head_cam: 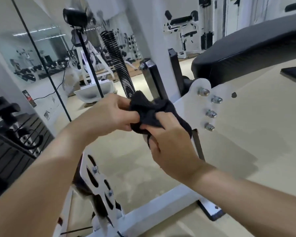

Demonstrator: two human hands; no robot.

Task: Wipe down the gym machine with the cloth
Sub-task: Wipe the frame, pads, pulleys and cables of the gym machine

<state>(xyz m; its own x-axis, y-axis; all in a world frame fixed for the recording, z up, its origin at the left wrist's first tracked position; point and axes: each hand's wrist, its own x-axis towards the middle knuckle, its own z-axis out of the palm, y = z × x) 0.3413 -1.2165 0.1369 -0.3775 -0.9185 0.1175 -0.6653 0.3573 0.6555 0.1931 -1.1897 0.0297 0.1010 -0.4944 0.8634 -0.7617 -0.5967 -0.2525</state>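
The white gym machine [161, 207] fills most of the frame, its base bar running across the bottom and a slotted upright rising at lower centre. Its black padded seat [246, 53] sits in the upper right. A wall mirror [15, 53] covers the upper left, and a dark weight stack [10, 151] stands at the left edge below it. A black coil spring [116, 62] slants down through the upper centre.

Both forearms reach in from the bottom corners and meet at centre frame. The left hand [108, 115] has its fingers curled and pinches one end of the black cloth [149, 110]. The right hand [171, 144] grips the other end, fingers folded round the fabric. The cloth is bunched between the two hands, just beside the machine's white bracket plate [200, 86]; whether it touches the plate cannot be told. Four bolts [210, 113] run down that plate, right of the cloth.
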